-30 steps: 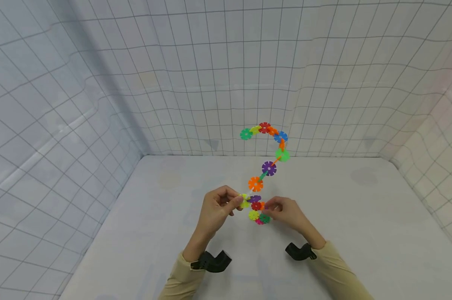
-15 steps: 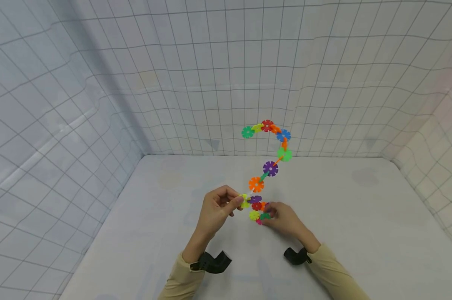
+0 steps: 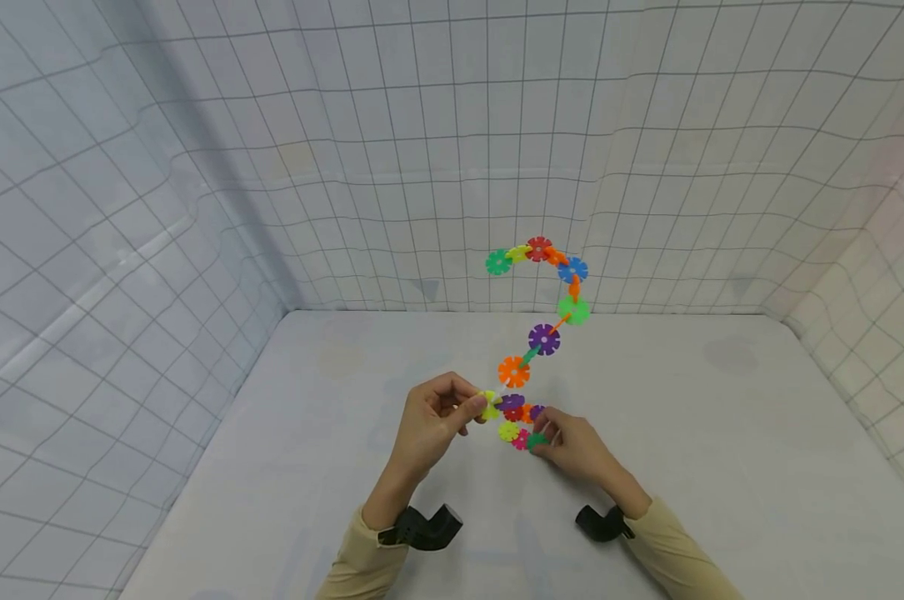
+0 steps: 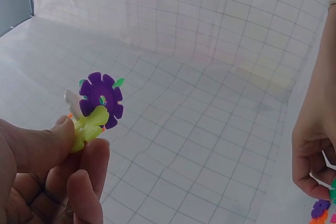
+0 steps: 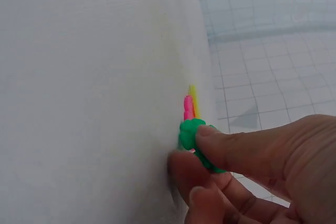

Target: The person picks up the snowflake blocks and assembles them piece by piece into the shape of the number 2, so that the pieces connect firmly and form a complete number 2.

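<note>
My left hand (image 3: 438, 417) pinches a yellow slotted flower disc (image 4: 89, 129) between thumb and fingers. From it a curved chain of linked discs rises away, through an orange disc (image 3: 514, 372), a purple disc (image 3: 545, 339) and a light green disc (image 3: 573, 309) to a green end disc (image 3: 499, 262). My right hand (image 3: 577, 450) pinches a dark green disc (image 5: 192, 136) low over the table. Beside that one are a pink disc (image 3: 521, 439) and a yellow disc (image 3: 508, 431). Purple, red and orange discs sit between the hands; whether they are linked is unclear.
A white table (image 3: 332, 367) lies under the hands. Grid-patterned sheeting (image 3: 422, 167) hangs behind it and along both sides. Each wrist wears a black camera mount, such as the left one (image 3: 425, 527).
My right hand has shifted from beside the purple and orange discs down to the dark green disc, now drawn slightly right. The chain's upper part has drifted right; my left hand keeps its pinch.
</note>
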`<action>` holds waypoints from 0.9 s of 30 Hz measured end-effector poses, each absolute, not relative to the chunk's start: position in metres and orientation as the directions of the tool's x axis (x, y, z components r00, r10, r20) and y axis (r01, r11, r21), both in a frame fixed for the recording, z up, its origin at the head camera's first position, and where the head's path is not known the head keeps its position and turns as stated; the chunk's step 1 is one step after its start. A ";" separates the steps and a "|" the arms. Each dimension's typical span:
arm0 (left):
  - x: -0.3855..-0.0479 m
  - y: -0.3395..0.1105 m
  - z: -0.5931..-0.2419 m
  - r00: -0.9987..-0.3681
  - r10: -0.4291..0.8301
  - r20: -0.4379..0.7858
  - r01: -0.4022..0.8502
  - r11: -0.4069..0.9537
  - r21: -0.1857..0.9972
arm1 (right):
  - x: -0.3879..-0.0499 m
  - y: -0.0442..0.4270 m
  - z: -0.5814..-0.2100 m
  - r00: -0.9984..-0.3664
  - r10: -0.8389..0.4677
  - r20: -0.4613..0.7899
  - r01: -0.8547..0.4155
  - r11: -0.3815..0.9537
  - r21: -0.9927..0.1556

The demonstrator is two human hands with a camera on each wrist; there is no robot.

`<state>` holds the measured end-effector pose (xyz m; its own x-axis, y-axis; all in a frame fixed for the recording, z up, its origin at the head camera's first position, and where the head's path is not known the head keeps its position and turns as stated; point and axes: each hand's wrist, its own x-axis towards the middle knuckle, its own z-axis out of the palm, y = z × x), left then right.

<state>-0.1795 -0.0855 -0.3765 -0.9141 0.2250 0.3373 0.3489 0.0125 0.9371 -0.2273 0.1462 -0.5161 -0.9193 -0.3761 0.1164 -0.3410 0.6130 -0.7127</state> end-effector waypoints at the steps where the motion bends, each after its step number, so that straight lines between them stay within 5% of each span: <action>1: -0.180 -0.086 -0.378 -0.915 0.224 0.336 0.347 0.013 0.938 | -0.227 0.147 -0.516 -0.916 -0.381 0.124 -0.349 0.608 -0.713; 16: -0.195 -0.089 -0.406 -0.914 0.204 0.350 0.354 -0.014 0.935 | -0.210 0.149 -0.456 -0.923 -0.372 0.095 -0.170 0.173 -0.970; 27: -0.194 -0.089 -0.405 -0.920 0.204 0.336 0.341 -0.013 0.940 | -0.195 0.147 -0.419 -0.900 -0.324 0.291 -0.308 0.001 -0.952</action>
<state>-0.1944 -0.0890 -0.4051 -0.9196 0.2036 0.3359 0.3405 -0.0129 0.9401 -0.1946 0.1469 -0.4195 -0.9002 -0.3244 0.2907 -0.3076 0.0010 -0.9515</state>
